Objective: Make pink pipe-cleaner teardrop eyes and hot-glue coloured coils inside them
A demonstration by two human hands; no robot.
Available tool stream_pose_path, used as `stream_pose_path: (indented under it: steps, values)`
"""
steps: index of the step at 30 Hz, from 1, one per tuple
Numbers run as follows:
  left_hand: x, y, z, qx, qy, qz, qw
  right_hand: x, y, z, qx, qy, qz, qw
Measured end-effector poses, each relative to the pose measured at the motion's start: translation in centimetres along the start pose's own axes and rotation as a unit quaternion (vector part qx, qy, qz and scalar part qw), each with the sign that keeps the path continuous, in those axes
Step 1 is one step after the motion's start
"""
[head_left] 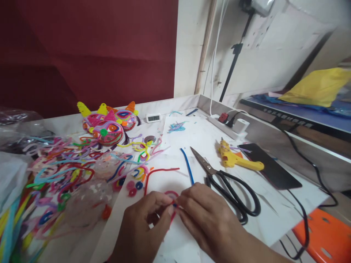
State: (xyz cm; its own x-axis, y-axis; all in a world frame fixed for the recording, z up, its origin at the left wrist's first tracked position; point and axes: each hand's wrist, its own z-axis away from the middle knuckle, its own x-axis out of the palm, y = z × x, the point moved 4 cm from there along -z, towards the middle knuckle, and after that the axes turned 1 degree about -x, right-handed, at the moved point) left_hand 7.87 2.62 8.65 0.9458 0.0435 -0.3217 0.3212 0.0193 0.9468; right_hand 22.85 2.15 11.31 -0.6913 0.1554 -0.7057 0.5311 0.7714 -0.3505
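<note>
My left hand pinches a small piece of pipe cleaner work, its thumb and index finger meeting at the blue bit in the middle. Against it, my right hand closes its fingertips on the same piece. A pinkish-red pipe cleaner loop shows above the fingertips, and a red strand runs below them. Beyond my left hand lies a bent red pipe cleaner. One straight blue pipe cleaner reaches toward the back of my right hand. My fingers hide part of the work.
Black-handled scissors, a yellow glue gun and a black phone lie at right. Colourful pipe cleaners cover the left side, with decorated masks behind. A small digital clock and a power strip stand farther back.
</note>
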Motion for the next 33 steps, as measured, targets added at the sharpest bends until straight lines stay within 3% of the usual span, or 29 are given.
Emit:
stream_pose_path:
  steps: [4, 7, 13, 17, 20, 23, 25, 26, 28, 33]
  values:
    - [0.3, -0.2, 0.0, 0.025, -0.038, -0.034, 0.998, 0.3, 0.2, 0.3, -0.006, 0.026, 0.025, 0.999]
    - [0.1, 0.1, -0.1, 0.057, -0.027, -0.057, 0.996, 0.3, 0.3, 0.4, 0.001, 0.028, 0.025, 0.999]
    - [-0.3, 0.7, 1.2, 0.226, 0.049, -0.17, 0.958, 0.7, 0.0, 0.5, 0.011, 0.02, 0.011, 1.0]
    - [0.3, -0.7, 2.7, 0.23, 0.17, -0.178, 0.941, 1.1, -0.2, 0.6, -0.016, 0.032, 0.015, 0.999]
    - [0.6, -0.5, 3.2, 0.314, 0.223, -0.221, 0.896, 1.4, -0.2, 0.7, -0.019, 0.03, 0.017, 0.999]
    - [0.8, 0.6, 2.7, 0.44, 0.14, -0.369, 0.807, 1.5, -0.2, 0.7, -0.007, 0.028, 0.003, 1.0]
    - [0.7, 1.0, 2.4, 0.497, 0.082, -0.442, 0.742, 1.5, -0.2, 0.8, 0.002, 0.028, -0.014, 1.0]
    - [0.4, 1.1, 2.3, 0.515, 0.08, -0.458, 0.72, 1.5, -0.1, 0.8, 0.005, 0.028, -0.021, 0.999]
    - [0.2, 1.0, 2.3, 0.538, 0.093, -0.468, 0.695, 1.4, -0.1, 0.8, 0.006, 0.032, -0.029, 0.999]
    - [0.6, 0.0, 2.7, 0.545, 0.112, -0.474, 0.682, 1.4, 0.0, 1.2, 0.0, 0.034, -0.025, 0.999]
